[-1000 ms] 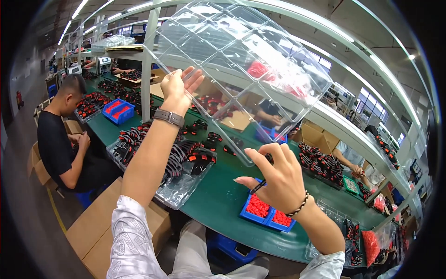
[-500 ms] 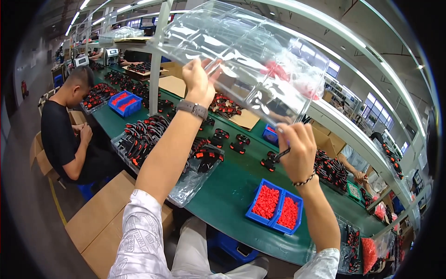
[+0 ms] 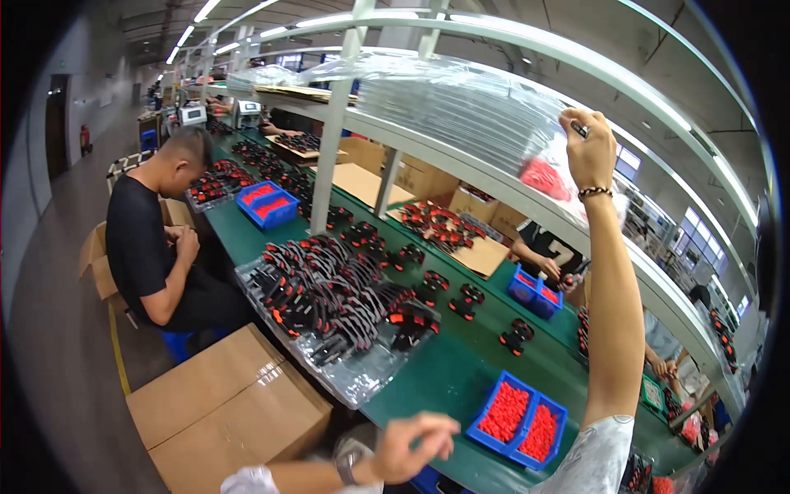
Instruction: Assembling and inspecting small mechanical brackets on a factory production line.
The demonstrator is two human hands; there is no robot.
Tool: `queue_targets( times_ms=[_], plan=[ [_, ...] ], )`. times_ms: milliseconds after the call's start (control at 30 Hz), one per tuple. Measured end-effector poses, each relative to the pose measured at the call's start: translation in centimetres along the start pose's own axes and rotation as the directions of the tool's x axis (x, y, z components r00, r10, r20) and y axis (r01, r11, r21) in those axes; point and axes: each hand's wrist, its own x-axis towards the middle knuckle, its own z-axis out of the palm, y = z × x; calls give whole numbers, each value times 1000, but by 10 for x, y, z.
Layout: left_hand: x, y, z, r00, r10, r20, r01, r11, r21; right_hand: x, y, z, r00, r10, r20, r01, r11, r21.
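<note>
My right hand [image 3: 589,152] is raised to the shelf, beside the right end of a stack of clear plastic trays [image 3: 461,107]. Its fingers are curled around a small dark pen-like tool [image 3: 580,129], mostly hidden in the grip. Whether those fingers also touch the trays I cannot tell. Low over the bench's front edge, my left hand [image 3: 409,447] is slightly blurred, fingers apart and holding nothing. Close to it is a blue two-part bin [image 3: 517,454] of small red pieces. A clear tray [image 3: 355,387] piled with black-and-red parts [image 3: 329,288] lies to its upper left.
A green bench [image 3: 415,375] runs across, with single black-and-red parts [image 3: 467,301] in a row. A cardboard box [image 3: 222,403] stands at lower left. A shelf post [image 3: 333,156] rises behind the piled tray. A seated person [image 3: 156,222] works at left; others sit across the bench.
The clear tray that both hands held up now rests on the shelf stack. My left hand has let go and dropped low; my right hand has moved up and right. The view has shifted.
</note>
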Motion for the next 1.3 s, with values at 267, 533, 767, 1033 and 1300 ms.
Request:
queue_targets(
  times_ms=[267,533,767,1033,1300],
  plan=[
    [-153,-272,-67,997,-82,-5,52,577,815,32,23,66,994,76,76,-69,993,-91],
    [-169,-383,-104,995,36,92,-98,388,917,51,70,116,994,19,107,-5,992,-129],
    [-160,-371,-102,994,25,104,-107,317,942,59,79,155,962,126,242,-152,984,94],
    [-138,-330,-92,998,52,19,-37,379,925,70,104,163,964,-16,267,-25,988,152],
    [-133,-307,-93,994,59,87,-101,315,944,63,85,130,985,-118,124,125,991,-46]
  ],
)
